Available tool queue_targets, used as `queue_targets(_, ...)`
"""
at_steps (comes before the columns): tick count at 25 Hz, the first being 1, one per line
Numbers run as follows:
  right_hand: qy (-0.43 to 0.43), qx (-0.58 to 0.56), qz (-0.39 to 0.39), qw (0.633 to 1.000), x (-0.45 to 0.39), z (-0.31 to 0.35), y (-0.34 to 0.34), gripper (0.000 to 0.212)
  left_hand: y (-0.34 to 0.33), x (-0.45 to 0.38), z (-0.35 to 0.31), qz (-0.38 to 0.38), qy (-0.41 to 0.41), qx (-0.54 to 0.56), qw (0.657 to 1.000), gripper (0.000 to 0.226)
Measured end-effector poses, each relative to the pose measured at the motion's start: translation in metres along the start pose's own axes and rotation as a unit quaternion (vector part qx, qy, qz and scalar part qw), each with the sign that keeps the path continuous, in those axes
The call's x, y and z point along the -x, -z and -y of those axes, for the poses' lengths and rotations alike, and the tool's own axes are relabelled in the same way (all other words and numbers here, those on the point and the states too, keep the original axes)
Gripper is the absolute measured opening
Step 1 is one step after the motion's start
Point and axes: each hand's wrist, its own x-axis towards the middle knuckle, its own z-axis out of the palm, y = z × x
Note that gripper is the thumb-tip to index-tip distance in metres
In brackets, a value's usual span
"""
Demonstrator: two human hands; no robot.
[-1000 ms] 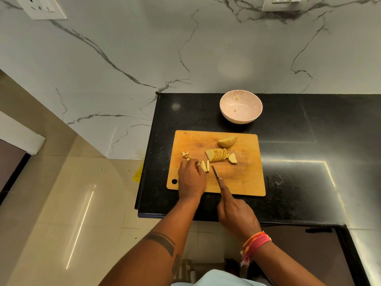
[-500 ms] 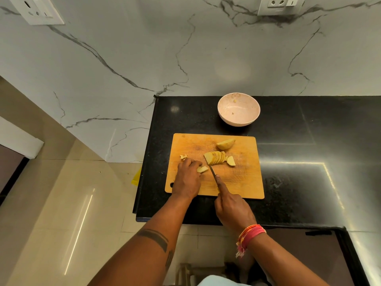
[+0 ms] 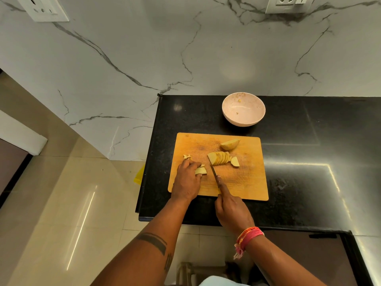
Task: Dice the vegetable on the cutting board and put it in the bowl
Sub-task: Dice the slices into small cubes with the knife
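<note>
A wooden cutting board (image 3: pixel 245 182) lies on the black counter. On it sit an uncut potato half (image 3: pixel 229 144), a fanned row of potato slices (image 3: pixel 219 158) and a few small diced bits (image 3: pixel 187 156) at the left. My left hand (image 3: pixel 186 179) holds a small stack of potato slices (image 3: pixel 201 171) down on the board with curled fingers. My right hand (image 3: pixel 232 209) grips a knife (image 3: pixel 214 174), its blade just right of that stack, tip near the fanned slices. A pale pink bowl (image 3: pixel 255 118) stands behind the board, holding only tiny scraps.
The black counter (image 3: pixel 309 162) ends at its left edge beside the board, with tiled floor below. A marble wall with two socket plates rises behind. Open counter stretches to the right of the board.
My left hand turned the small stack and shifted slightly. The knife moved a little toward the fanned slices. The camera view drifted.
</note>
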Motion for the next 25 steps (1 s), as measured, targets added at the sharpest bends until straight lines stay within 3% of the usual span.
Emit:
queue_targets(6, 0.029, 0.011, 0.027, 0.999, -0.012, 0.009, -0.003, 0.067, 0.002, -0.005, 0.001, 0.019, 0.002, -0.006, 1.0, 0.049)
queue_targets(19, 0.04, 0.05, 0.031, 0.997, -0.018, 0.01, 0.006, 0.065, 0.01, -0.009, -0.004, 0.018, -0.019, -0.018, 0.999, 0.031)
queue_targets(25, 0.036, 0.029, 0.036, 0.998, -0.022, 0.006, 0.012, 0.063, 0.011, -0.013, -0.005, 0.029, -0.024, -0.029, 0.999, 0.04)
